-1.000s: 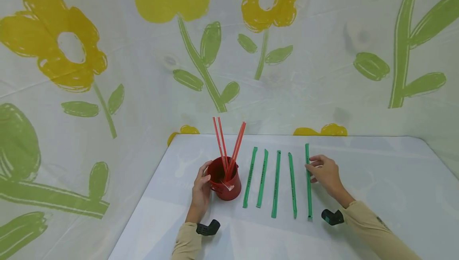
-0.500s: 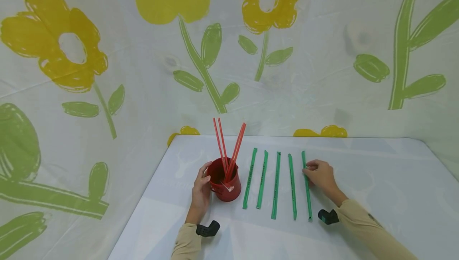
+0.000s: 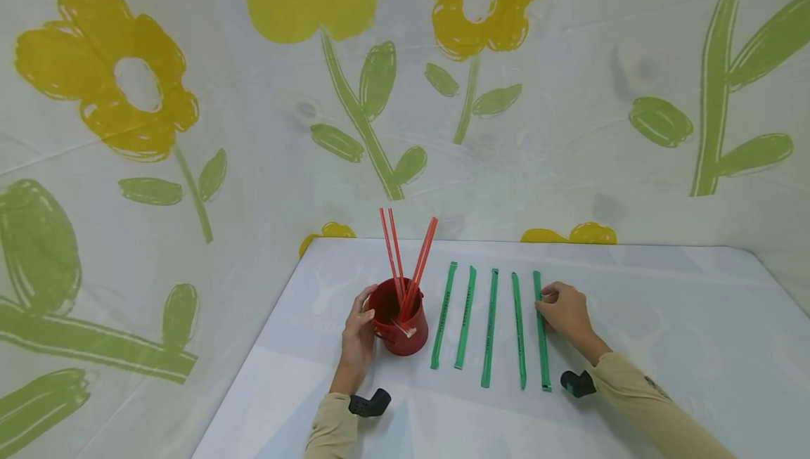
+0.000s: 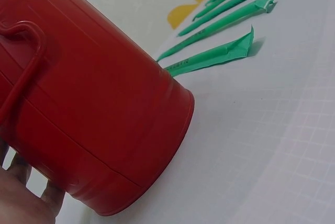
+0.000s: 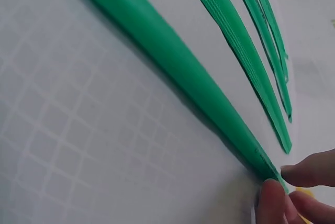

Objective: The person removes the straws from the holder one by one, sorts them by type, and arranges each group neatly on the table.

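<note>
On the left of the table in the head view, my left hand [image 3: 358, 341] holds a small red metal bucket [image 3: 414, 338] by its left side. Several red straws [image 3: 425, 251] lean out of its mouth. Seen from the left wrist, the bucket [image 4: 104, 93] fills much of the frame, with fingers at its lower left. To the right, my right hand [image 3: 565, 311] pinches the upper part of a green paper-wrapped straw [image 3: 543, 353]. The right wrist view shows thumb and fingertips on the far end of this straw [image 5: 193, 82], which lies along the table.
Several more green-wrapped straws [image 3: 490, 332] lie side by side between the bucket and my right hand, roughly parallel and spaced apart. The white table [image 3: 455, 424] ends at a flower-print curtain [image 3: 557, 164] at the back.
My right hand has drawn the straw's upper end slightly left and nearer, lowering it beside the row. The left hand stays on the bucket. The head view has shifted slightly left.
</note>
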`<state>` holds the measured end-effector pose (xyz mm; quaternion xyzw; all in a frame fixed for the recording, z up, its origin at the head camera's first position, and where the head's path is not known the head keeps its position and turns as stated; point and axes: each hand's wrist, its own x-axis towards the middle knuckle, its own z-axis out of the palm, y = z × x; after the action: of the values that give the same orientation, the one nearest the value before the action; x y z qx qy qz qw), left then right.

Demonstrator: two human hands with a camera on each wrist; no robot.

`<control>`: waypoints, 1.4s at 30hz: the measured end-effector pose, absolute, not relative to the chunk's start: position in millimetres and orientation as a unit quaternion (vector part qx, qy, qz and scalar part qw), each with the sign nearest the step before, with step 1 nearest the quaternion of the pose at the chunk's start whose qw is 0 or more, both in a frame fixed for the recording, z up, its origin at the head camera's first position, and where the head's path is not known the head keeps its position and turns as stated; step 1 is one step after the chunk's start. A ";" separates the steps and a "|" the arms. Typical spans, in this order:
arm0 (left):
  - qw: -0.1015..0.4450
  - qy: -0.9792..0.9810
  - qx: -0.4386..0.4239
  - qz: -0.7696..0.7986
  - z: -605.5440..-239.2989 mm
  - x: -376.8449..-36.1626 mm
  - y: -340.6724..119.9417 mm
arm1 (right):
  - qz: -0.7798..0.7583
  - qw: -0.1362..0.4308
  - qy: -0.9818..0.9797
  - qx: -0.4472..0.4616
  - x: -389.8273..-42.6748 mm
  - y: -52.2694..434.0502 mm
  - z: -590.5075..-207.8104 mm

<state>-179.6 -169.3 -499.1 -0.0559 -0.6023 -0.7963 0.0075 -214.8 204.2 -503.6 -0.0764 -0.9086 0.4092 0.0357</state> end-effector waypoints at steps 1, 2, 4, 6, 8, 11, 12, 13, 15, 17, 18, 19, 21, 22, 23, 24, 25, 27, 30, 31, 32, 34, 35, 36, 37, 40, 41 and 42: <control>0.008 -0.602 -0.057 -0.797 -499.1 -179.7 -169.2 | 0.406 0.039 -0.910 -0.075 -215.0 204.1 -503.6; 0.008 -0.601 -0.058 -0.797 -498.9 -179.9 -169.2 | 0.401 0.043 -0.912 -0.073 -214.9 203.7 -503.1; 0.009 -0.598 -0.060 -0.799 -498.7 -180.3 -169.3 | 0.395 0.051 -0.915 -0.068 -214.4 202.9 -501.2; 0.008 -0.599 -0.059 -0.799 -498.6 -180.6 -169.4 | 0.390 0.059 -0.917 -0.061 -214.2 202.2 -498.4; 0.009 -0.598 -0.060 -0.799 -498.7 -180.9 -169.6 | 0.389 0.064 -0.918 -0.052 -214.4 201.7 -495.0; 0.010 -0.597 -0.060 -0.800 -499.1 -181.1 -169.8 | 0.395 0.063 -0.916 -0.035 -215.4 201.3 -489.3; 0.010 -0.596 -0.061 -0.800 -499.3 -181.2 -169.9 | 0.400 0.062 -0.914 -0.030 -215.8 201.0 -487.1; 0.011 -0.596 -0.060 -0.801 -499.4 -181.1 -170.0 | 0.405 0.060 -0.912 -0.025 -216.1 200.6 -484.7; 0.011 -0.596 -0.060 -0.801 -499.7 -180.9 -170.1 | 0.411 0.058 -0.910 -0.017 -216.5 199.4 -479.6; 0.011 -0.596 -0.060 -0.801 -499.8 -180.7 -170.1 | 0.416 0.058 -0.908 -0.011 -216.6 197.1 -474.0; 0.011 -0.596 -0.061 -0.800 -499.9 -180.7 -170.2 | 0.418 0.060 -0.906 -0.007 -216.5 195.7 -471.1; 0.010 -0.596 -0.062 -0.801 -499.9 -180.7 -170.3 | 0.420 0.062 -0.905 -0.001 -216.2 194.2 -468.3; 0.010 -0.595 -0.064 -0.801 -499.9 -180.8 -170.4 | 0.424 0.063 -0.904 0.008 -215.4 190.5 -462.8; 0.010 -0.594 -0.063 -0.802 -500.0 -180.9 -170.5 | 0.424 0.065 -0.903 0.013 -214.6 188.5 -460.6; 0.010 -0.594 -0.063 -0.802 -499.9 -180.9 -170.6 | 0.427 0.069 -0.901 0.021 -214.0 186.8 -458.8; 0.010 -0.593 -0.065 -0.802 -500.0 -180.9 -170.7 | 0.431 0.072 -0.899 0.027 -213.2 185.0 -456.9; 0.010 -0.592 -0.066 -0.803 -500.1 -180.9 -170.8 | 0.434 0.074 -0.898 0.032 -212.4 183.2 -455.3; 0.011 -0.591 -0.067 -0.804 -500.3 -180.8 -171.0 | 0.438 0.083 -0.894 0.046 -210.6 179.7 -452.7; 0.011 -0.592 -0.070 -0.803 -500.5 -181.0 -171.0 | 0.443 0.093 -0.890 0.061 -207.9 173.9 -448.3; 0.011 -0.593 -0.069 -0.802 -500.6 -180.9 -171.0 | 0.443 0.094 -0.889 0.064 -206.7 171.4 -446.5; 0.012 -0.595 -0.068 -0.801 -500.4 -181.0 -170.8 | 0.443 0.096 -0.889 0.068 -205.4 168.9 -444.3; 0.012 -0.597 -0.067 -0.799 -500.4 -181.2 -170.6 | 0.444 0.095 -0.888 0.071 -202.5 163.4 -439.6; 0.012 -0.598 -0.067 -0.799 -500.3 -181.3 -170.4 | 0.445 0.095 -0.888 0.074 -200.9 160.7 -437.3; 0.012 -0.599 -0.067 -0.798 -500.3 -181.5 -170.3 | 0.446 0.095 -0.887 0.077 -199.3 158.1 -435.1; 0.011 -0.598 -0.068 -0.799 -500.2 -181.6 -170.1 | 0.448 0.097 -0.885 0.081 -197.6 155.3 -433.0; 0.011 -0.596 -0.069 -0.800 -500.2 -181.6 -169.8 | 0.461 0.102 -0.875 0.105 -192.4 147.8 -427.8; 0.011 -0.597 -0.069 -0.800 -500.2 -181.4 -169.7 | 0.462 0.104 -0.874 0.113 -190.8 145.3 -426.7; 0.010 -0.597 -0.070 -0.799 -500.1 -181.0 -169.6 | 0.464 0.106 -0.871 0.120 -189.1 142.6 -425.6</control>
<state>-181.0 -169.6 -500.1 -0.0696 -0.5970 -0.7992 0.0104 -189.1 142.6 -425.6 0.1197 -0.8712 0.4642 0.1060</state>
